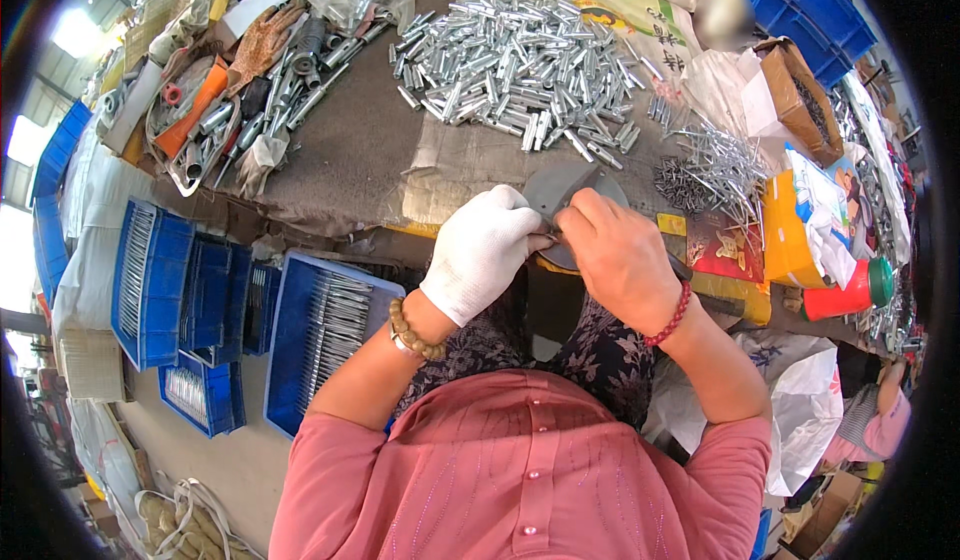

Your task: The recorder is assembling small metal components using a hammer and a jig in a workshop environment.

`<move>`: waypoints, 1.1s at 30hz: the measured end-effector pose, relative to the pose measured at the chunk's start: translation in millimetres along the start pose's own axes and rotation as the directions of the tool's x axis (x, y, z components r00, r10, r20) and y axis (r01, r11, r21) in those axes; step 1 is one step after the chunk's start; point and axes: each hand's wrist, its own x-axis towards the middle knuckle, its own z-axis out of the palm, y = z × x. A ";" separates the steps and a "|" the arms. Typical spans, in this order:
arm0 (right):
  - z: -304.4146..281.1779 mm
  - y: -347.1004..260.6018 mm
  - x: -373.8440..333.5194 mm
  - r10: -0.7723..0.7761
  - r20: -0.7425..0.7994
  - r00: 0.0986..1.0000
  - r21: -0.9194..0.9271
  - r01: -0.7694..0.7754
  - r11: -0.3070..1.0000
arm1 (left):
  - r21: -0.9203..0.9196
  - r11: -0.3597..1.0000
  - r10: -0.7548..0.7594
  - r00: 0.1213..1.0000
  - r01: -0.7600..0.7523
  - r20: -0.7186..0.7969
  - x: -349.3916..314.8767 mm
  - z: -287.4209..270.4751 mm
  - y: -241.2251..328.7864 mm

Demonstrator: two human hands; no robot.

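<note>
My left hand (485, 247), in a white knit glove, is closed, its fingertips pinched together at the table's near edge. My bare right hand (618, 260) is closed too, thumb and fingers pressed together right beside the left fingertips. What the fingers hold between them is too small and covered to make out. Just behind and under the hands is a grey rounded metal piece (552, 188), partly hidden by them. Beyond it lies a heap of short shiny metal tubes (515, 70). To the right are a pile of thin metal rods (722, 165) and a cluster of small dark pieces (682, 184).
Left of me stand blue bins (283, 335) filled with rows of metal rods. Tools and an orange-handled item (195, 108) crowd the table's far left. At right are a yellow box (785, 230), a red container with a green lid (838, 292) and another person's sleeve (885, 428).
</note>
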 end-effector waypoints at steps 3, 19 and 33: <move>1.4 -0.7 0.3 0.006 -0.012 1.000 0.003 -0.005 1.000 | 0.007 1.000 0.004 1.000 -0.004 0.009 0.1 0.3 -0.9; 10.9 -5.8 -6.3 0.084 -0.092 0.992 0.043 -0.081 0.996 | -0.039 0.999 -0.020 0.999 0.021 0.034 0.2 -2.2 0.2; 5.0 0.5 -8.3 0.136 -0.079 0.988 0.188 -0.119 0.975 | -0.043 0.998 -0.032 0.998 0.034 0.054 0.6 -2.3 -0.3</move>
